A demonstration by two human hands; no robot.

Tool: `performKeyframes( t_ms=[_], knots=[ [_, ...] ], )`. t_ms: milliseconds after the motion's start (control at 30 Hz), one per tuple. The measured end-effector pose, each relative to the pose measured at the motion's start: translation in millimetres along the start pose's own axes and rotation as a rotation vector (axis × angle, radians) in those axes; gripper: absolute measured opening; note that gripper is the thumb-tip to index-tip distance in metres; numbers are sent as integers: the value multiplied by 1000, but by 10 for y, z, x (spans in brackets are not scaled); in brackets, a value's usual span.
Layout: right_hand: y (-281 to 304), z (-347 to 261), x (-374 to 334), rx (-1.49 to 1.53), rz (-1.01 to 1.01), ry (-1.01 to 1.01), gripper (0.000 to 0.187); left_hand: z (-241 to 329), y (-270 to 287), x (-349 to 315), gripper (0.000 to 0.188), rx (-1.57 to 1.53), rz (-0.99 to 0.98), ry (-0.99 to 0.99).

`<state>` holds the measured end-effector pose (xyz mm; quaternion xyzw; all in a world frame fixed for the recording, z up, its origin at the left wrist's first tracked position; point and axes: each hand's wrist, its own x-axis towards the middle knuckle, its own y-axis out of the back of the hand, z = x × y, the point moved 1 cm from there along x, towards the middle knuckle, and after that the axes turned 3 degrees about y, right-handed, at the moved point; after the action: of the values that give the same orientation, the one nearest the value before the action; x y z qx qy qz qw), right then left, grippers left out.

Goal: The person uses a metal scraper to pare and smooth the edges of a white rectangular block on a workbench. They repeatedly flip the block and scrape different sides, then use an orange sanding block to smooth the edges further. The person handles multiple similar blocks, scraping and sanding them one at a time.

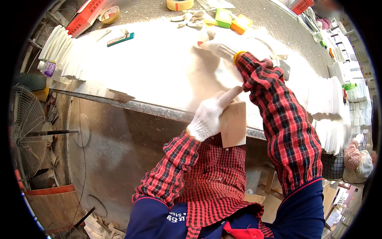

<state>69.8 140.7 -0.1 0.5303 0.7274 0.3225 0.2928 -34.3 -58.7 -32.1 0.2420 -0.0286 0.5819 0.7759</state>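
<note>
One left hand (207, 116) in a white knitted glove holds one flat, pale rectangular piece (235, 129) at the centre of the frame, gripped along its left side, just over the near edge of the worktop (159, 75); one right hand (220, 46), gloved alike with a yellow cuff, is over the worktop at upper centre, its fingertips lost in glare, so I cannot tell how wide its grip is or whether it holds anything.

Near it at the top lie two small blocks, one green (223, 18) and one orange (239, 26); two tape rolls, one at top centre (180, 4), one at upper left (108, 19); one fan (27, 127) stands at far left.

Dark printing marks the red box (85, 18) at upper left; the teal packet (120, 40) carries a pale label, the bottle (49, 68) a purple one; white lettering shows on the navy clothing (153, 217) at lower centre.
</note>
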Motion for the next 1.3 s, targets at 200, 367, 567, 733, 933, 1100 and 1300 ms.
performKeyframes(
  t_ms=[200,367,567,733,933,1100,1300],
  knots=[
    [638,-107,-823,-94,166,252,60,-17,106,-77,60,-7,108,-15],
    [1109,232,-2101,-185,502,-19,51,50,27,-24,56,47,44,-50],
    [805,650,-2181,-365,523,-82,45,7,32,-32,52,-71,-5,127],
    [612,864,-1903,-116,533,-77,30,23,58,-16,51,-12,10,115],
    [792,541,-2166,-417,623,-119,21,-6,19,-44,52,-28,-8,146],
    [702,621,-2551,641,476,-372,33,15,38,-61,50,-13,24,105],
    [462,776,-2443,829,292,-548,41,21,26,-32,53,-40,-17,126]
  ],
)
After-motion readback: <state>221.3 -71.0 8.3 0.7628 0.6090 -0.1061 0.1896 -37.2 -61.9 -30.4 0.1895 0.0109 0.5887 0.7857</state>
